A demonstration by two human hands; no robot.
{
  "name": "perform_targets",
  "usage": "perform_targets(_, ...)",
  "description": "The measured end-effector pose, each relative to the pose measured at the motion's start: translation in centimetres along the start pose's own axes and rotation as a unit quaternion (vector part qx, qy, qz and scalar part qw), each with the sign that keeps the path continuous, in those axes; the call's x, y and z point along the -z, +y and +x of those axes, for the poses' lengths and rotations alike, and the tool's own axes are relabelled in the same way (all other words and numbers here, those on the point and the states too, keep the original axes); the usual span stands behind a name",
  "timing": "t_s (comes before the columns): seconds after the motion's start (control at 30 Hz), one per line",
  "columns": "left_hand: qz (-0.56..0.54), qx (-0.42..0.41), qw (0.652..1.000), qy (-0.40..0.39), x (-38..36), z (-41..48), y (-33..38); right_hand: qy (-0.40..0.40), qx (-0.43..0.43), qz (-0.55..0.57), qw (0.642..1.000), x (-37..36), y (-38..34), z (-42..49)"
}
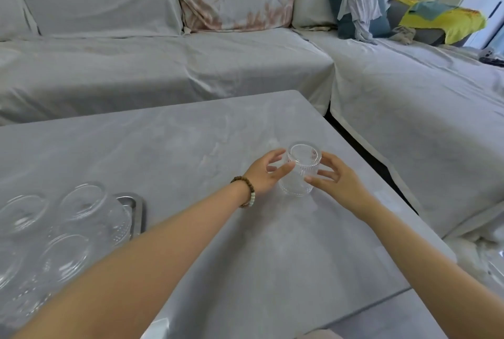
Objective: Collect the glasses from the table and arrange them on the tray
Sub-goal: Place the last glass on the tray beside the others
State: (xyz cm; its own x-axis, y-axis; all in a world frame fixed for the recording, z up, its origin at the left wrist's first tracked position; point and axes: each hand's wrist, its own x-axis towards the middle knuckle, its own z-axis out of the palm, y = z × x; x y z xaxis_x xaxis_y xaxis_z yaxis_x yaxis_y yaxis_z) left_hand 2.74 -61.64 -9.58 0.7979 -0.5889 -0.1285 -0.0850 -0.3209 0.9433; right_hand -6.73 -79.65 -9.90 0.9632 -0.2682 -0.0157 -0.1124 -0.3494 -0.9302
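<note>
The counter (191, 147) lies bare and open across its far half and along the right edge, with room to pass on every side of the ribbed glass (300, 175) standing there. At the near left, the metal tray (137, 210) is crowded with glasses (81, 199), packed close together. The sofa (163, 65) walls in the far and right sides.

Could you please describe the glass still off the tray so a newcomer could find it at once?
On the grey table, look right of the metal tray. The ribbed glass stands alone between both hands, unlike the glasses clustered on the tray.
</note>
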Motion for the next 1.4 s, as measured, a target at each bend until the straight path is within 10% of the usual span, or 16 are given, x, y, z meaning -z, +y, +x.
perform_targets(0.7, -0.061, -0.085, 0.993, 0.052, 4.7, -4.7, 2.9, 0.043, 0.102, 0.003, 0.994, -3.6, -8.4, -2.3)
perform_targets(1.4, 0.001, -0.154, 0.969, 0.191, 29.3, -31.2, 1.1, -0.150, 0.235, 0.042, 0.959, -30.4, -26.0, -9.7)
